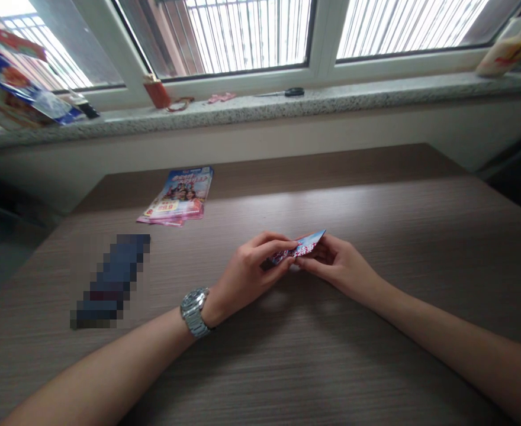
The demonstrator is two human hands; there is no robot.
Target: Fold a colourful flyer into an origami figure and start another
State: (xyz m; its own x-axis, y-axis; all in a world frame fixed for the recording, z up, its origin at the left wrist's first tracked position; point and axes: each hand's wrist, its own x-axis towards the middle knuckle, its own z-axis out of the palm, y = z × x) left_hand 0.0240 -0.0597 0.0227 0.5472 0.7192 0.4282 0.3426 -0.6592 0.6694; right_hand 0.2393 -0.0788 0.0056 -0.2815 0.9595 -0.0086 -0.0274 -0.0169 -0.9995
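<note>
Both hands, left hand (247, 269) and right hand (338, 266), pinch a folded leaflet (300, 247) above the desk (376, 207): thin, light, floppy paper, creases easily; best held at the edges.

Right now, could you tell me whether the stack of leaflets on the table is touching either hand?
No, the stack of leaflets lies apart, farther up the table, while both the left hand and right hand hold a small folded paper.
</note>
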